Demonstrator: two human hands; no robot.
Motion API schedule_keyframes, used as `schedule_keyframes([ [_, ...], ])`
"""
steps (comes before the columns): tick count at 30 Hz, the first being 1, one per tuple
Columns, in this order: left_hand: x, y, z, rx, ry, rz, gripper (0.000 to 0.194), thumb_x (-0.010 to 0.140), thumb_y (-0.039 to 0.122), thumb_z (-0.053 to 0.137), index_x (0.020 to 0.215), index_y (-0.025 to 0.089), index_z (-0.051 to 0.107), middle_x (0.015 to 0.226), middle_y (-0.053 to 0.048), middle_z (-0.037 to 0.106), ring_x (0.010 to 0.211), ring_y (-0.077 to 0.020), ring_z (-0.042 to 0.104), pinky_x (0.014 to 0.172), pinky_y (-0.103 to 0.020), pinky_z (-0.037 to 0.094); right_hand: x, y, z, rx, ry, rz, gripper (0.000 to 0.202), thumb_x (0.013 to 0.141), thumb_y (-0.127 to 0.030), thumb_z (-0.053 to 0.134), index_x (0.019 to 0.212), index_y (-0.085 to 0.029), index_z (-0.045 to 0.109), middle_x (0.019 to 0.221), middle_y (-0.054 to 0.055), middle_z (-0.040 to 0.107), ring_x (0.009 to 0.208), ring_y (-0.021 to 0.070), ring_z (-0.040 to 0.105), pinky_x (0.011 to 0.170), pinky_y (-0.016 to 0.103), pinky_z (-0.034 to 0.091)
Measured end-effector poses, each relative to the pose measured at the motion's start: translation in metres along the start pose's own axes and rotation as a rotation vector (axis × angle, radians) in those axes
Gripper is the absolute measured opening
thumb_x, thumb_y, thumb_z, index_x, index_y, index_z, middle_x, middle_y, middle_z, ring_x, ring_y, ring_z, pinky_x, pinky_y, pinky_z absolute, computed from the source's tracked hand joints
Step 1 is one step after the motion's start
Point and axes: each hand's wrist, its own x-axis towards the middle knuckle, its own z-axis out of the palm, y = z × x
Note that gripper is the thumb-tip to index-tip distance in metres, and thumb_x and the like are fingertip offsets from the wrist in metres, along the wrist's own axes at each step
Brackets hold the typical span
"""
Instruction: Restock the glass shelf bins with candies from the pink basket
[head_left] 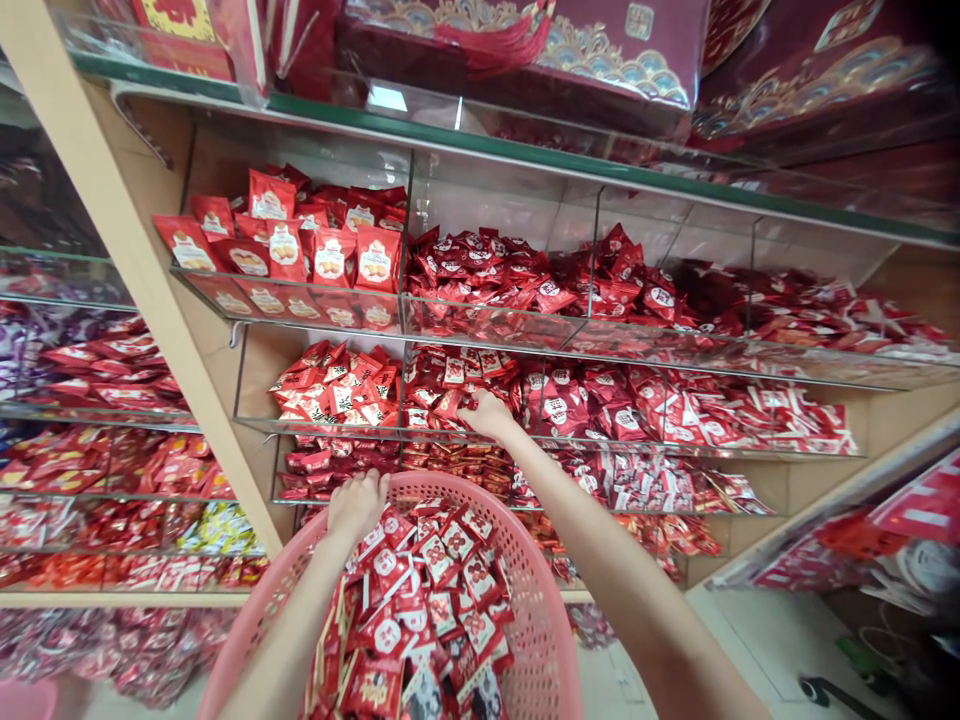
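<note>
A pink perforated plastic basket (pixel 541 600) holds many small red and white packets (pixel 442 610). My left hand (pixel 358 503) is closed over the basket's far rim at its left part. My right hand (pixel 486 414) reaches into a shelf compartment of red packets (pixel 454 370) beyond the basket. Its fingers are bent at a packet near the compartment's clear front edge; whether they grip it is too small to tell. Left of that hand, another compartment holds red packets with black lettering (pixel 341 395).
Glass shelves (pixel 480 345) with clear dividers hold red packets in rows above and below. Dark red boxes (pixel 525 50) stand on top. A wooden post (pixel 142 270) rises at left, with more packet shelves beyond. Bagged packets (pixel 150 660) lie low at left.
</note>
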Motion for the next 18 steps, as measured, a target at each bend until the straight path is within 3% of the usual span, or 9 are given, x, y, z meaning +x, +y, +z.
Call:
schedule_keyframes([
  [3, 0.0, 0.001, -0.001, 0.006, -0.003, 0.002, 0.046, 0.093, 0.04, 0.019, 0.105, 0.014, 0.056, 0.106, -0.012, 0.065, 0.102, -0.0263, 0.058, 0.084, -0.038, 0.041, -0.001, 0.002, 0.001, 0.053, 0.04, 0.012, 0.027, 0.07, -0.027, 0.062, 0.095, -0.015, 0.063, 0.093, 0.01, 0.069, 0.089, 0.0243, 0.064, 0.075, 0.031, 0.047],
  [6, 0.0, 0.001, -0.002, 0.011, 0.001, 0.006, 0.046, 0.094, 0.039, 0.019, 0.104, 0.014, 0.056, 0.106, -0.012, 0.065, 0.102, -0.0254, 0.059, 0.084, -0.037, 0.041, -0.002, 0.006, -0.004, 0.137, 0.087, 0.029, 0.02, 0.075, -0.025, 0.058, 0.089, -0.013, 0.064, 0.081, 0.008, 0.07, 0.075, 0.0207, 0.066, 0.067, 0.028, 0.048],
  [8, 0.0, 0.002, -0.003, 0.012, 0.003, 0.006, 0.046, 0.094, 0.039, 0.019, 0.104, 0.014, 0.056, 0.107, -0.012, 0.065, 0.102, -0.0251, 0.059, 0.084, -0.037, 0.041, -0.004, 0.01, -0.012, 0.192, 0.126, 0.02, 0.021, 0.078, -0.024, 0.054, 0.093, -0.013, 0.064, 0.083, 0.008, 0.07, 0.072, 0.0189, 0.066, 0.066, 0.028, 0.05],
  [10, 0.0, 0.002, -0.003, 0.013, 0.005, 0.003, 0.045, 0.094, 0.039, 0.02, 0.104, 0.015, 0.056, 0.107, -0.012, 0.065, 0.102, -0.0254, 0.059, 0.084, -0.037, 0.042, -0.01, 0.015, -0.022, 0.233, 0.172, -0.016, 0.023, 0.08, -0.023, 0.053, 0.099, -0.014, 0.062, 0.094, 0.008, 0.07, 0.083, 0.0179, 0.067, 0.074, 0.027, 0.05],
  [15, 0.0, 0.003, -0.003, 0.014, 0.009, 0.008, 0.044, 0.093, 0.038, 0.02, 0.102, 0.014, 0.057, 0.106, -0.012, 0.064, 0.101, -0.0256, 0.059, 0.084, -0.038, 0.042, -0.057, 0.02, -0.029, 0.402, 0.405, -0.337, 0.031, 0.085, -0.027, 0.052, 0.113, -0.015, 0.057, 0.11, 0.009, 0.066, 0.104, 0.0183, 0.061, 0.092, 0.031, 0.046],
  [18, 0.0, 0.003, -0.002, 0.004, 0.015, 0.011, 0.044, 0.094, 0.038, 0.021, 0.102, 0.014, 0.057, 0.106, -0.012, 0.065, 0.101, -0.025, 0.059, 0.084, -0.038, 0.042, -0.096, 0.023, -0.005, 0.306, 0.296, -0.539, 0.031, 0.09, -0.027, 0.047, 0.12, -0.022, 0.053, 0.115, 0.006, 0.064, 0.104, 0.0181, 0.061, 0.092, 0.034, 0.047],
])
